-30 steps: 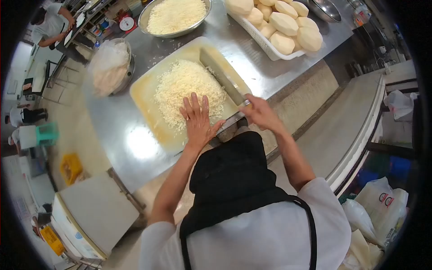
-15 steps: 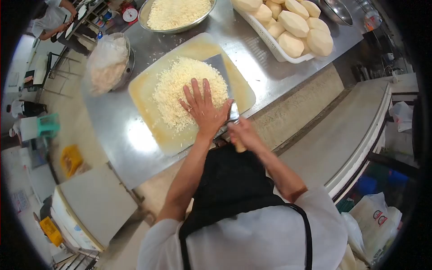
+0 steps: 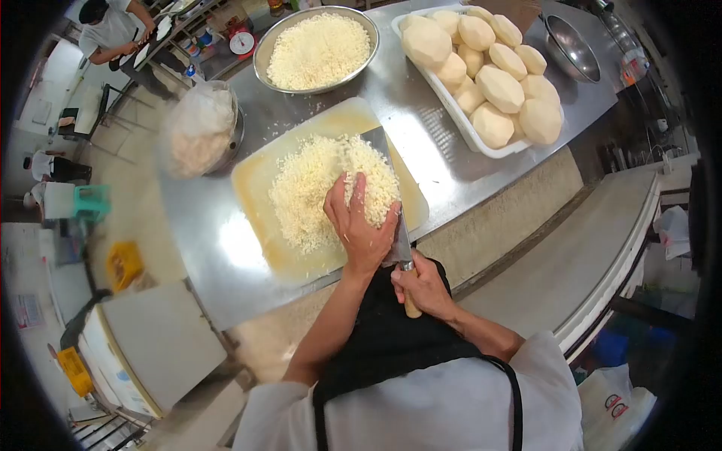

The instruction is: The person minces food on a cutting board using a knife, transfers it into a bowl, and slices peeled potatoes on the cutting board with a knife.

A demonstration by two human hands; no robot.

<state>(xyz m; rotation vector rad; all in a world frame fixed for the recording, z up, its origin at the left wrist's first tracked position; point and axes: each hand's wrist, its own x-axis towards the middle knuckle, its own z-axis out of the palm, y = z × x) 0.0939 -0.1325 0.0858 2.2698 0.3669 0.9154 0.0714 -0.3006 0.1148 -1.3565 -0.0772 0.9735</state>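
Note:
A wooden-handled knife with a broad blade [image 3: 406,244] is gripped by my right hand [image 3: 425,287] near the front of the cutting board. Its blade lies along the right side of a heap of finely diced pale potato [image 3: 301,203], which hides part of the metal. My left hand [image 3: 363,233] cups the near right part of this heap, fingers bent over the pieces and thumb beside the blade. Bits of potato cling to its skin. Under the heap is a yellowed cutting board [image 3: 263,252] on a steel table [image 3: 218,289].
Beyond the board stands a metal bowl [image 3: 259,71] full of diced pieces. A white basket [image 3: 470,139] of peeled potatoes is at the right, near another metal bowl [image 3: 573,49]. A plastic-bag-covered bowl [image 3: 199,131] sits left. Another person [image 3: 113,30] works at upper left.
My left hand has gone from lying spread flat on the heap to cupping its near right side. The knife has slid along that side, and my right hand is lower in view. The camera view has shifted.

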